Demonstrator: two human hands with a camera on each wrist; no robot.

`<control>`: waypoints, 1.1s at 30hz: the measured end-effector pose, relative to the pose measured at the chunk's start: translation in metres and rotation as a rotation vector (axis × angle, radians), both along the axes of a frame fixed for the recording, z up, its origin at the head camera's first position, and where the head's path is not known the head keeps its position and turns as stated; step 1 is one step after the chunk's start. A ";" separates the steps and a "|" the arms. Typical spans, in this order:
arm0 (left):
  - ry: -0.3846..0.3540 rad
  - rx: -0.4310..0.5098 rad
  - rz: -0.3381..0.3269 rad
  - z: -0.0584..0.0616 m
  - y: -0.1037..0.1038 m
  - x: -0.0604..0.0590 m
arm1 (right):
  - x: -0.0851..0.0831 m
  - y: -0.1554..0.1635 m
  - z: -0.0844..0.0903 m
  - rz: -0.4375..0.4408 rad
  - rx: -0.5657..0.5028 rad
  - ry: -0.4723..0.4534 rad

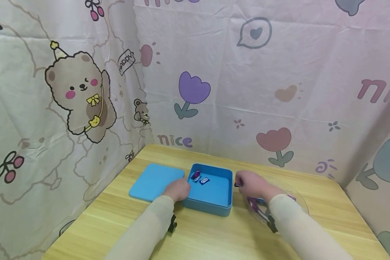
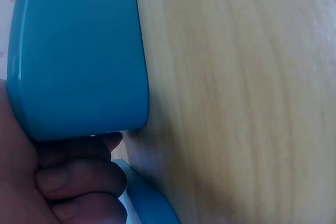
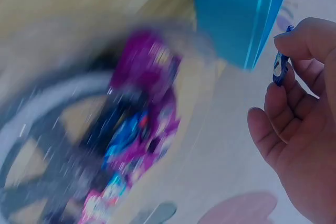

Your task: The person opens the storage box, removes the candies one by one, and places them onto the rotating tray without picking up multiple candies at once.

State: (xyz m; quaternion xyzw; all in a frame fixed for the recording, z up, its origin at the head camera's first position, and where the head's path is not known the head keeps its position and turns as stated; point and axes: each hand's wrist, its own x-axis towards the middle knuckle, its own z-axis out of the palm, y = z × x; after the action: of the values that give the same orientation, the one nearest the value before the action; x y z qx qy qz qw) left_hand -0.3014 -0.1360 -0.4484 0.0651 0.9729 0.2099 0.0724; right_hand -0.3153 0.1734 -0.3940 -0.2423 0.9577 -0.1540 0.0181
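A blue rectangular box (image 1: pixel 209 208) stands without its lid on the wooden table, with a few small wrapped candies (image 1: pixel 204 180) inside near its left wall. My left hand (image 1: pixel 178 189) grips the box's left side, its fingers curled against the outer wall, as the left wrist view shows. Between thumb and fingertips, my right hand (image 1: pixel 251 183) pinches a small dark-blue wrapped candy (image 3: pixel 280 67), just to the right of the box and above the table. Beneath that hand and forearm lies a clear round dish (image 1: pixel 307 207) holding several purple, blue and pink wrapped candies (image 3: pixel 149 66).
The flat blue lid (image 1: pixel 152 182) lies on the table (image 1: pixel 195 238) to the left of the box. Printed cloth (image 1: pixel 214 47) hangs behind the table and along both sides. A dark clip-like piece (image 1: pixel 172 224) sits at the left wrist.
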 end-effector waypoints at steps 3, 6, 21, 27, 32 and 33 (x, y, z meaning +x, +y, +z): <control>-0.006 0.003 0.009 -0.001 0.000 0.000 | 0.002 0.020 0.001 -0.022 0.001 0.005; -0.005 0.008 0.017 -0.002 0.001 0.000 | 0.005 0.040 0.000 -0.009 0.009 0.040; 0.006 0.003 0.003 -0.002 0.000 -0.002 | 0.021 0.115 -0.028 -0.068 -0.010 -0.003; 0.008 0.009 0.010 -0.002 0.001 -0.001 | 0.026 0.118 -0.036 -0.080 0.036 -0.018; 0.003 0.020 0.016 0.001 0.002 0.002 | 0.027 0.116 -0.038 -0.078 0.053 -0.001; 0.004 0.019 0.015 0.002 0.002 0.002 | 0.027 0.116 -0.038 -0.074 0.048 -0.003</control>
State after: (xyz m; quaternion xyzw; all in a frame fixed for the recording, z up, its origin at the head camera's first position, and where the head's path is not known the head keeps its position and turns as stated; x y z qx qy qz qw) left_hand -0.2992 -0.1338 -0.4467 0.0590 0.9714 0.2196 0.0684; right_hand -0.2885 0.2898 -0.4322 -0.2061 0.9694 -0.1321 0.0196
